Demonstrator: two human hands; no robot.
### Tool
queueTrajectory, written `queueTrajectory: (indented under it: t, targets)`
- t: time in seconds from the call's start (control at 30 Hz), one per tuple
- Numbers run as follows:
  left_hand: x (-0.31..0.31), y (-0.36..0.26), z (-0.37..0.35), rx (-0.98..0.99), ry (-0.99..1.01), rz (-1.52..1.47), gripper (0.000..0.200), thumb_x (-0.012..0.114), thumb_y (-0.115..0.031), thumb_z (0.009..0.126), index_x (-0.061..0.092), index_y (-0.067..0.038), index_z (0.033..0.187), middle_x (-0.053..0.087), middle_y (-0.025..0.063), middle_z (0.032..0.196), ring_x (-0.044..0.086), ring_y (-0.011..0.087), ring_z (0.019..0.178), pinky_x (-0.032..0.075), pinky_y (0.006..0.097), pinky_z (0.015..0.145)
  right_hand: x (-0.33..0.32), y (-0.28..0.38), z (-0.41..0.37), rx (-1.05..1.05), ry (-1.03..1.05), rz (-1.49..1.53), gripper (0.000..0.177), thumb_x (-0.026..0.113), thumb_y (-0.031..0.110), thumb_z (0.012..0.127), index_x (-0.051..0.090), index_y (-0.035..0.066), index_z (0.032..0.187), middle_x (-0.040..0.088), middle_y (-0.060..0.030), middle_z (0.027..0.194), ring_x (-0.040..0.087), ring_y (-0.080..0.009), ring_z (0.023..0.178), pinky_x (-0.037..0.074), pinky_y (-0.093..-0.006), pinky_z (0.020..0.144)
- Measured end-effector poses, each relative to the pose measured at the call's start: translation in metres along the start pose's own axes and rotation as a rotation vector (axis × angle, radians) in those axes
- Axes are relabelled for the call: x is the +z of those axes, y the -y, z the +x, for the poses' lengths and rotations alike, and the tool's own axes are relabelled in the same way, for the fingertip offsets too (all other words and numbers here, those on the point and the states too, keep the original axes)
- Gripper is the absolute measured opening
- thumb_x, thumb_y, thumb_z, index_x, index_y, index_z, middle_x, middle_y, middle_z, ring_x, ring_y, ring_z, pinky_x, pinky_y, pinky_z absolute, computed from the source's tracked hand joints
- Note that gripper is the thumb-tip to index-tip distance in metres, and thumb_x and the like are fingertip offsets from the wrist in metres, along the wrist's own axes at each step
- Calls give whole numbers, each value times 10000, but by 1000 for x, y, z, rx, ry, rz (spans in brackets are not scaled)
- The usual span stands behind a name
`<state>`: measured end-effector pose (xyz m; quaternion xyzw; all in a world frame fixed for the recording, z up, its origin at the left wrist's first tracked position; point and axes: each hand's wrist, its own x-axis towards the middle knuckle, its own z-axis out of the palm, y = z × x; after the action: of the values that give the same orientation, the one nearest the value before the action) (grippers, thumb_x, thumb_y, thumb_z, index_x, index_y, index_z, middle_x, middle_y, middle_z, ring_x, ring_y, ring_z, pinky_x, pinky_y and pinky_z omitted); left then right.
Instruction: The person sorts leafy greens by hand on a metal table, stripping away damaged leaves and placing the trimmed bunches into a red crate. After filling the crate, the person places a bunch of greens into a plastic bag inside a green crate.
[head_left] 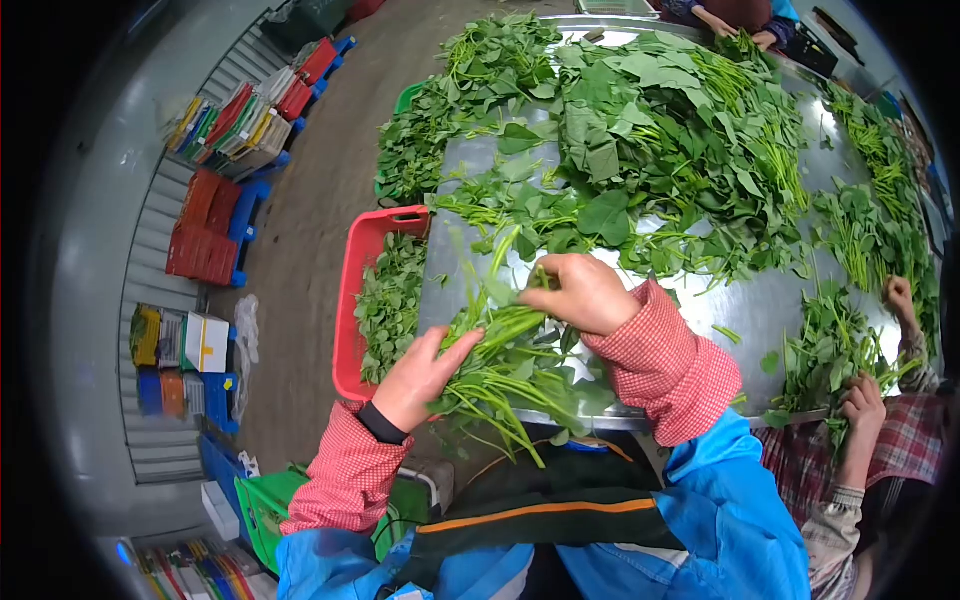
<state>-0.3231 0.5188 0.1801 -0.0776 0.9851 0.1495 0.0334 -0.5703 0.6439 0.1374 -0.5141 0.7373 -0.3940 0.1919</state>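
A bunch of leafy green stalks lies at the near edge of a steel table. My left hand grips the bunch from the left side, fingers wrapped under the stems. My right hand is closed on the upper part of the same bunch, where the leaves begin. Both forearms wear red checked sleeves. The stem ends point toward me and hang past the table edge.
A red crate of greens stands left of the table. A big heap of loose greens covers the far table. Another person's hands sort greens at the right; a third person's hands work at the far end. Stacked crates line the left wall.
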Motion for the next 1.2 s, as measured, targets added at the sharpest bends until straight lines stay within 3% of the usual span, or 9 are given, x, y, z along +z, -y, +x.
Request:
queueTrajectory:
  t: [0.33,0.47,0.57,0.63,0.73,0.8,0.87,1.07,1.2]
  targets:
    - [5,-13,5,-47,5,-160,758,513,126,675,364,-88,1386,439,194,1024,514,383,948,458,403,788,39,-18,0,119,-369,-263,175,581,228,871,575,57,910,632,-157,637,631,-340,577,494,-452,532]
    - [8,-12,10,-88,46,-279,703,656,-11,722,368,-41,1362,470,206,1075,515,377,949,440,373,822,58,-55,14,332,-518,-61,199,502,234,926,540,44,972,629,-145,618,626,-284,515,493,-410,479]
    - [14,-9,3,-126,4,-425,702,671,-16,735,358,-42,1363,490,195,1126,526,354,1016,435,374,877,17,-95,22,693,-572,1003,231,435,279,981,472,94,849,429,25,496,375,-85,363,306,-240,339]
    - [28,10,-9,-150,-107,-477,727,700,-37,733,349,-51,1370,518,170,1129,534,331,1056,432,363,911,-13,-103,5,418,-386,1420,254,451,262,979,386,144,763,308,48,459,258,-72,353,203,-251,323]
    - [51,43,-24,-143,-88,-644,633,709,-41,749,406,-31,1305,574,102,1099,544,239,1050,419,351,944,-45,-102,-21,293,-92,1442,249,483,276,949,481,103,770,415,5,493,342,-133,372,315,-280,366]
    - [48,46,-26,-209,-109,-793,646,721,-41,745,397,-24,1304,593,70,1084,554,199,1034,421,351,947,-2,-141,-27,325,108,242,276,626,287,817,603,49,954,631,-118,813,607,-304,688,502,-372,644]
    - [57,59,-33,-344,-121,-1010,786,740,-55,735,303,-26,1388,585,71,1125,553,195,1059,421,356,953,-1,-84,-44,47,45,-538,315,652,320,818,622,28,934,641,-115,790,621,-275,688,498,-368,654]
    - [61,58,-40,-358,-193,-1158,517,728,-23,724,500,-17,1188,610,50,1051,576,164,986,453,317,881,14,-39,-42,170,-2,476,259,664,245,858,640,-6,918,653,-107,774,602,-188,666,492,-299,640]
    - [68,56,-37,-365,-164,-1160,519,727,-19,722,496,-20,1187,604,46,1065,570,159,993,450,311,883,-9,30,-35,-112,-361,314,213,691,181,800,641,9,914,576,-76,700,568,-213,645,473,-320,617]
